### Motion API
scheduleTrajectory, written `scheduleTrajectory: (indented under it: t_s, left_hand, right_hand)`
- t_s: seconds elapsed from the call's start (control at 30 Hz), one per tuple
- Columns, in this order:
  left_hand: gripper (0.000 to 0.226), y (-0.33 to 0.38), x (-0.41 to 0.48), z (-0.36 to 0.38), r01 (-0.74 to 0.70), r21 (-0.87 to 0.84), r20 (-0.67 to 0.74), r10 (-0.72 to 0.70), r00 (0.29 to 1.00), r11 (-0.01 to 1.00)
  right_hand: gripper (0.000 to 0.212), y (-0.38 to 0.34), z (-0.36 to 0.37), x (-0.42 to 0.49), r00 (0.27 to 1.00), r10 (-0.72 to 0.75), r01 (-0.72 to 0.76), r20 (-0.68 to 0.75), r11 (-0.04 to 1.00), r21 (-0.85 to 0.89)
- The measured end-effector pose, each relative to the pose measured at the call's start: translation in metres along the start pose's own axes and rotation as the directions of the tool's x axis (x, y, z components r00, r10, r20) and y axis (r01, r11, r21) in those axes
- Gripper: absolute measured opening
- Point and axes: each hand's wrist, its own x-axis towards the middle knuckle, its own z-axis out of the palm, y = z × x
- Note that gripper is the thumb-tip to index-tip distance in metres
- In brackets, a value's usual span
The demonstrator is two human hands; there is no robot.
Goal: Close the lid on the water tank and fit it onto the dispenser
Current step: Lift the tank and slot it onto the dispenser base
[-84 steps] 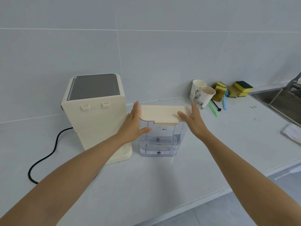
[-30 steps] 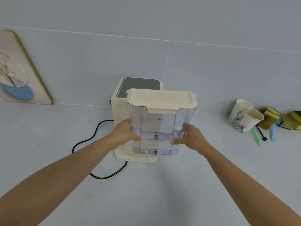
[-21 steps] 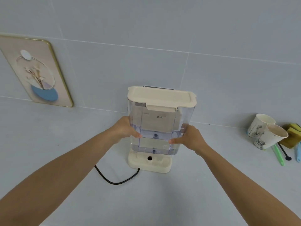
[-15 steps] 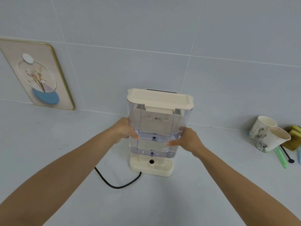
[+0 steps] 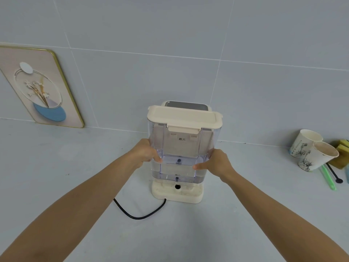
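The clear water tank carries its cream lid flat and shut on top, with a little water in the bottom. It sits low over the cream base plate of the dispenser, against the dispenser's back; whether it rests fully on the plate I cannot tell. Only the dispenser's grey top panel shows behind the lid. My left hand grips the tank's left side and my right hand grips its right side.
A black power cord loops on the counter in front of the dispenser. A framed picture leans on the tiled wall at left. Two paper cups, yellow sponges and a green stick lie at right.
Both hands lifted the lidded tank from beside the dispenser, carried it behind the dispenser and lowered it toward the base plate. The gap under the tank has nearly gone.
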Motion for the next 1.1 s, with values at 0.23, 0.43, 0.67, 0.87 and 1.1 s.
scheduleTrajectory:
  t_s: [0.23,0.43,0.67,0.87,1.1]
  left_hand:
    - [0.072,0.001,0.006,0.003,-0.007,0.002,0.003,0.007,1.0,1.0]
    - [0.062,-0.004,0.008,0.004,-0.003,0.003,0.034,0.003,0.999,1.0]
    - [0.054,-0.018,0.011,0.01,0.022,0.005,0.053,-0.022,0.998,1.0]
    - [0.077,-0.024,0.007,0.018,-0.003,-0.025,0.053,0.004,0.999,1.0]
    - [0.078,-0.032,0.008,0.023,-0.03,-0.026,0.046,0.031,0.998,0.999]
  right_hand:
    - [0.046,0.003,0.001,0.003,1.0,0.009,-0.009,-0.028,1.0,0.015]
    - [0.046,0.007,0.001,0.004,1.0,-0.001,0.001,-0.019,1.0,0.004]
    - [0.043,0.018,0.011,0.005,0.999,0.032,-0.032,0.004,0.999,-0.006]
    - [0.044,0.029,0.02,0.008,1.0,0.03,-0.03,-0.002,0.999,-0.028]
    - [0.046,0.036,0.024,0.006,0.999,0.032,-0.032,0.004,0.999,-0.027]
